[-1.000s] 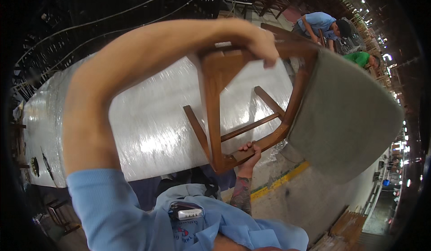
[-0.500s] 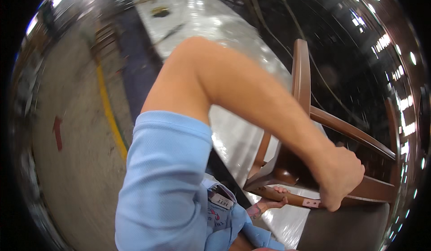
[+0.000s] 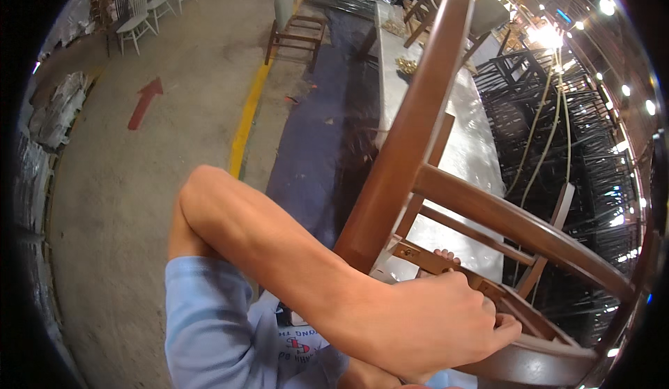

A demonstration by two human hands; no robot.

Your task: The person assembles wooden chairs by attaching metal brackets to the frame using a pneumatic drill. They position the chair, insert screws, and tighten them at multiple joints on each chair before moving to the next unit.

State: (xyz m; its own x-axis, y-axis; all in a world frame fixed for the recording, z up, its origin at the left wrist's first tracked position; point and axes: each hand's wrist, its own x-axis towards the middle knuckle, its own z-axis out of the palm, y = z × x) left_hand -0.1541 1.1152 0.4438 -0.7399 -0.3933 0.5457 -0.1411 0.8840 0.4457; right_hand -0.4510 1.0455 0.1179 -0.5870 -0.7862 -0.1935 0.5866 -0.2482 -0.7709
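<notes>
Beside a long, light-surfaced worktop (image 3: 481, 135) in a workshop, a person in a light-blue shirt (image 3: 202, 319) grips a brown wooden chair (image 3: 418, 121) with both hands. The chair tilts close to the body, overlapping the worktop from above; whether the two touch cannot be told. Fingers of the left hand (image 3: 446, 319) curl over the frame, while those of the right hand (image 3: 446, 257), mostly hidden, wrap a rail just beyond. Farther off, a grey-backed chair (image 3: 283, 7) stands by a yellow floor line (image 3: 247, 121).
</notes>
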